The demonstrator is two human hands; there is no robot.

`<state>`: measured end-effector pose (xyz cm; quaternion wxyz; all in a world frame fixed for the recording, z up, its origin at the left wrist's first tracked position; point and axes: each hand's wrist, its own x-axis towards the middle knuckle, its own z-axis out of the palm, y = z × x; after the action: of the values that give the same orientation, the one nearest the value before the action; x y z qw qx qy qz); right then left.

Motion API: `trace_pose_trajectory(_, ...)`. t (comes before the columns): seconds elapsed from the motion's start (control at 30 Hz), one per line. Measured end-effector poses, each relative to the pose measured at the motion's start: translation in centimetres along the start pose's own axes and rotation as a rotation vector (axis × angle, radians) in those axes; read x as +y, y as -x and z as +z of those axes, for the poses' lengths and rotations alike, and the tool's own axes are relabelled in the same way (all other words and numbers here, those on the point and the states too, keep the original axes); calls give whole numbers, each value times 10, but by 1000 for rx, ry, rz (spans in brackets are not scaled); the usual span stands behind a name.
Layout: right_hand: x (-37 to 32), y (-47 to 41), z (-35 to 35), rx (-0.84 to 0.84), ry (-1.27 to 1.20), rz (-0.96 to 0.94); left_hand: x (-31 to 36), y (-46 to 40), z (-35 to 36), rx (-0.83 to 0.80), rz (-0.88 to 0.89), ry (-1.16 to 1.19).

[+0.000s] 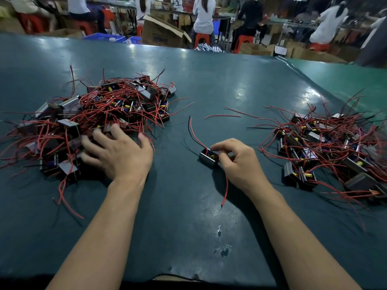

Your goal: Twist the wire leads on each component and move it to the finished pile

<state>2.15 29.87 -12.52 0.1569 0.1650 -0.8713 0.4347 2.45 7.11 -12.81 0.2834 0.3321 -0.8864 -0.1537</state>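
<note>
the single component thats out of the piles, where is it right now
In the head view the lone component sits on the green table just right of centre, pinched by the right hand, between the left pile and right pile.

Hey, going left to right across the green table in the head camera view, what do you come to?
Left pile of components → left hand reaching into it → single component pinched by the right hand → right pile of components.

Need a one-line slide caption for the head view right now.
Right hand pinches a single component at table centre while left hand reaches into the left pile; a second pile lies right.
</note>
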Motion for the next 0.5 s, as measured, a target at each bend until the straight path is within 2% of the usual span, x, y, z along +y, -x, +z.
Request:
trace_pose_trajectory(0.1,0,0,0,10,3,31,-3,4,1,-95,49,-8)
trace_pose_trajectory(0.23,-1,0,0,6,2,50,0,7,-1,-116,233,197)
trace_pose_trajectory(0.4,-3,2,-1,-124,16,-6,8,16,-8,8,392,334)
trace_pose_trajectory(0.5,-2,0,0,-69,124,17,13,25,-16,18,649,506)
